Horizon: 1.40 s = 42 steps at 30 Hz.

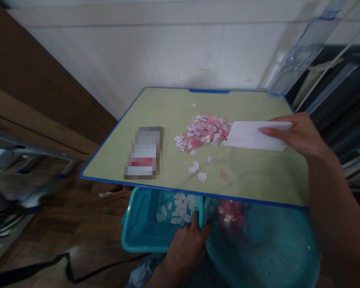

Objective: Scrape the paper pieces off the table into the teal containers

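Note:
My right hand [300,134] is closed around the end of a flat white plastic card [249,136]. The card lies low over the pale green tabletop [258,176], its far edge touching a heap of small white and pink pieces [210,130]. Below the table's front edge, my left hand [187,244] grips the near right rim of a teal rectangular bin [141,228], its index finger and thumb showing at the rim. Small white paper pieces [183,206] lie inside this bin. Against it stands a round teal basin [273,252] holding a reddish bunch of pieces [232,214].
A blurred-out phone-like object [145,152] lies on the table's left side. Loose white scraps [202,177] are scattered in front of the heap. Stacked clear plastic bottles [298,54] rise at the back right corner, before a white wall [198,52]. A black strap [30,270] crosses the floor.

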Motion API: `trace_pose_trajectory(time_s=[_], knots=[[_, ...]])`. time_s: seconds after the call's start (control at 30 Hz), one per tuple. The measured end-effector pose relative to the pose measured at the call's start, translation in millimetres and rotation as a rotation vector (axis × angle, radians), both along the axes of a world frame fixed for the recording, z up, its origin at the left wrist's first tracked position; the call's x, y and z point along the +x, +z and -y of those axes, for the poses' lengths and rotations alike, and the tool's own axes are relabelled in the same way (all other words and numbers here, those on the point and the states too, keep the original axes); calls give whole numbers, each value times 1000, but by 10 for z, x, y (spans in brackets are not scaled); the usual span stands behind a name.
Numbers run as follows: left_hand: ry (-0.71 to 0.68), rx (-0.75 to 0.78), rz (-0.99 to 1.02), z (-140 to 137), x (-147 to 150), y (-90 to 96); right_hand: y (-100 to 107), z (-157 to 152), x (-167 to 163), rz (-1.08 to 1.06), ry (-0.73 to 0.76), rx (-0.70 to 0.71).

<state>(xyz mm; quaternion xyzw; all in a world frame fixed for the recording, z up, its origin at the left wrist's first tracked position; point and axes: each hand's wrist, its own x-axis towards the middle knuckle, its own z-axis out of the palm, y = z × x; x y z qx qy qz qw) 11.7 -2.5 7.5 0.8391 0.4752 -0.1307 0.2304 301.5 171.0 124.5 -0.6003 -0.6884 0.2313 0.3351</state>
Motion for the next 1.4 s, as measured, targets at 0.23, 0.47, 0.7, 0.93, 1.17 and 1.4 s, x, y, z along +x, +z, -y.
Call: trace_pose_trajectory(time_s=[0.23,0.47,0.7,0.93,1.17,1.4], knots=[[-19,-29,-17,-7,-11,-3,-14,-26,-61,16,137,17],[-4,-35,-26,-17,6,36,-2,2,-66,-24,164,46],[1,-62,-25,-27,12,52,-9,-18,-122,-11,235,-13],[-1,-33,-9,-18,7,34,-40,-32,-136,-59,198,52],[13,-38,-45,-10,19,39,-1,-4,-170,-48,225,-82],[5,-36,-16,-12,3,28,1,-19,-179,-58,197,-27]])
